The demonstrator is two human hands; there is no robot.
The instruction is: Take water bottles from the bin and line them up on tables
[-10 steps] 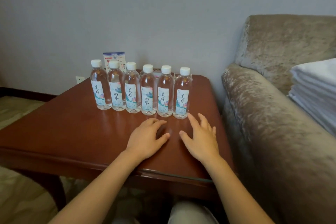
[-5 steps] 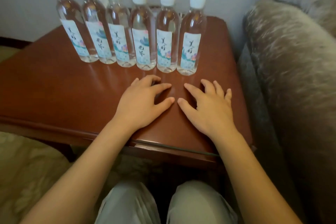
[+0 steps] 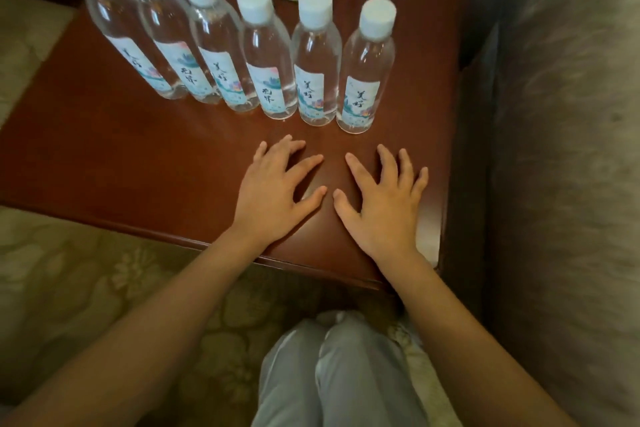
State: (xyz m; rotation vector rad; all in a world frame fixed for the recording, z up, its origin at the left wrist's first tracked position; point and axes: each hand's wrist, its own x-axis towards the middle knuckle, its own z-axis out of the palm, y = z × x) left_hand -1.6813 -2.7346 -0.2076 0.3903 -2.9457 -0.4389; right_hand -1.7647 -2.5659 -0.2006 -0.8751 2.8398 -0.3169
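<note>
While six water bottles point(image 3: 266, 55) stood lined upper centre on the table point(image 3: 104, 156), left hand point(image 3: 273, 198) and right hand point(image 3: 381, 211) lay flat below, fingers spread, empty; row judged finished, next move: fetch more.

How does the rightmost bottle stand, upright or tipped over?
Upright. The rightmost bottle stands on its base on the table, white cap on top.

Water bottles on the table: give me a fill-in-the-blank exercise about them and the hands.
The row on the wooden table holds ____ water bottles.
Each bottle has a ____ cap.
The left hand and the right hand rest open on the table, holding ____.
Missing words: six, white, nothing.
</note>
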